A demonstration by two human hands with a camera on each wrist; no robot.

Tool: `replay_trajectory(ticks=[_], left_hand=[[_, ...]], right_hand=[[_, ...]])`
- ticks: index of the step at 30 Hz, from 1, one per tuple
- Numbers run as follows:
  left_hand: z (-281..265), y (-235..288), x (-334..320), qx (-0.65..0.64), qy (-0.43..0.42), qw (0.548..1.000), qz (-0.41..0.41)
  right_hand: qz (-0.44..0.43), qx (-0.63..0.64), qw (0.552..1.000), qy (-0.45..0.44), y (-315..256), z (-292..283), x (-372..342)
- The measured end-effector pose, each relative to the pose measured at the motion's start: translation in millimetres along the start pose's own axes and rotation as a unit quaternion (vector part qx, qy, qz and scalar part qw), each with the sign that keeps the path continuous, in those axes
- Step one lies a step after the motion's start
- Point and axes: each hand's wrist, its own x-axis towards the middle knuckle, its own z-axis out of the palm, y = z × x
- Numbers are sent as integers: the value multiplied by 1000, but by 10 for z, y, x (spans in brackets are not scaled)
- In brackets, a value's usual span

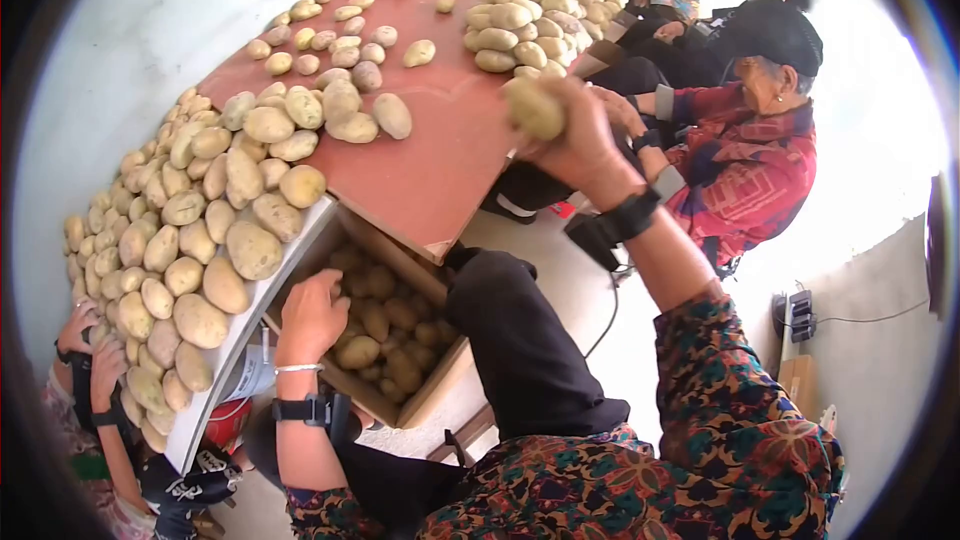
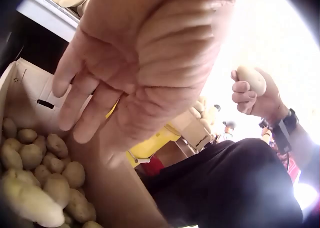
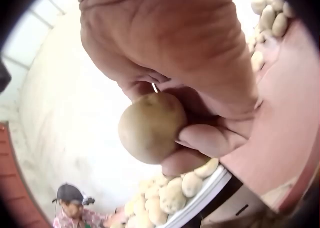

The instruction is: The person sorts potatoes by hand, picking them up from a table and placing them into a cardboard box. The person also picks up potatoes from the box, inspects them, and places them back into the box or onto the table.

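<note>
My right hand is raised over the table's near right corner and grips a potato; the right wrist view has fingers curled around that potato. My left hand hangs above a cardboard box, its fingers loosely extended and nothing in its palm in the left wrist view. Several potatoes lie inside the box. Below the left fingers, a blurred pale potato shows over the others. A large heap of potatoes covers the table's left side.
The reddish table carries more potatoes farther back. A person in a red patterned shirt sits at the right, with others beyond. Another person's hands are at the lower left. A yellow container stands beyond the box.
</note>
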Motion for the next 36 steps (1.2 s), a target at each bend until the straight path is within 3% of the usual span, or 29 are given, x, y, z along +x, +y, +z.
replay_trajectory(ticks=[2, 3, 5, 7, 8, 9, 11, 13, 15, 17, 19, 20, 22, 23, 24, 25, 27, 29, 30, 31, 32, 33, 34, 35, 36], left_hand=[[26, -18, 111, -71, 66, 995, -3], [47, -36, 170, -105, 83, 991, -9], [190, -169, 309, -138, 142, 980, 29], [184, -32, 319, -299, 132, 945, -21], [208, -9, 292, -312, 137, 939, -39], [210, -2, 301, -327, 143, 933, -52], [233, -59, 250, -324, 145, 932, -76], [184, -62, 202, -326, 143, 929, -100], [72, -17, 103, -496, 145, 835, -191], [-85, 154, -35, -583, 138, 791, -124], [-277, 360, -152, -657, 66, 751, -8], [-314, 418, -159, -654, 69, 753, -16], [-368, 500, -133, -655, -97, 736, 139], [-407, 506, -103, -652, -96, 740, 136], [-438, 514, -77, -680, -89, 716, 130], [-480, 522, -66, -707, -81, 691, 125], [-504, 648, -62, -696, -39, 711, 97], [-498, 757, -84, -460, -69, 885, -19], [-512, 719, -77, -458, -66, 886, -22], [-512, 629, -35, -265, -102, 957, -50], [-511, 534, -16, -61, -136, 986, -78], [-501, 439, -47, -57, -135, 986, -81], [-484, 342, -99, -191, -22, 978, -85], [-486, 282, -140, -318, 92, 940, -86], [-528, 293, -167, -573, 143, 803, -77]], right_hand=[[-50, 32, 998, 8, -183, -53, -33], [-87, 60, 993, 57, -249, 191, -101], [-100, 138, 983, -69, -342, 449, -101], [-79, 233, 943, -223, -320, 813, -67], [-50, 257, 927, -268, -264, 1028, -114], [4, 280, 929, -244, -195, 1239, -254], [119, 355, 875, -307, 257, 1382, -161], [167, 271, 939, -131, 696, 1483, -222], [211, 250, 935, -138, 1170, 1205, -155], [244, 222, 938, -104, 1373, 940, -99], [238, 185, 937, -175, 1463, 705, -41], [220, 147, 942, -206, 1416, 678, -62], [202, 114, 943, -237, 1196, 737, -189], [132, -3, 959, -251, 1037, 797, -278], [60, -120, 957, -257, 963, 805, -351], [58, -116, 957, -260, 972, 776, -384], [6, -91, 960, -266, 999, 767, -374], [30, -81, 958, -273, 1018, 781, -332], [82, -140, 941, -299, 995, 788, -286], [134, -197, 916, -322, 985, 795, -246], [116, -204, 914, -331, 1034, 792, -198], [116, -200, 914, -334, 1028, 820, -152], [142, -78, 934, -317, 1008, 859, -98], [167, 45, 940, -295, 1003, 903, -30], [171, 131, 939, -269, 1122, 963, 101]])
